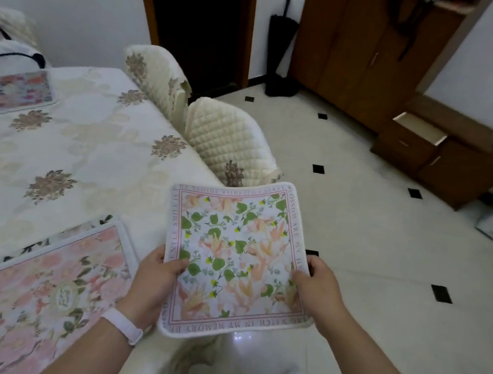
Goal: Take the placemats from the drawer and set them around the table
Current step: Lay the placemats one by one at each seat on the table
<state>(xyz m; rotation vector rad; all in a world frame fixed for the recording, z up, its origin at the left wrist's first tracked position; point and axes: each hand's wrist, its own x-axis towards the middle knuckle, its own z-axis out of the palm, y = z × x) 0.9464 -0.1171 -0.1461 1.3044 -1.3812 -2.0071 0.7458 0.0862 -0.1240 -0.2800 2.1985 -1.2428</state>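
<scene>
A square placemat with green leaves and peach flowers [238,251] is held flat in the air beside the table's right edge. My left hand [153,281] grips its left edge and my right hand [318,285] grips its right edge. A pink floral placemat [53,287] lies on the table [80,152] near the front. Another floral placemat [8,94] lies at the far left of the table. The drawer [419,129] in the low brown cabinet at the right stands pulled out.
Two quilted cream chairs [229,140] stand along the table's right side. A white bag [8,56] sits on a chair at the far left. A black umbrella [280,50] leans beside the tall wooden cabinet [366,52]. Tiled floor lies to the right.
</scene>
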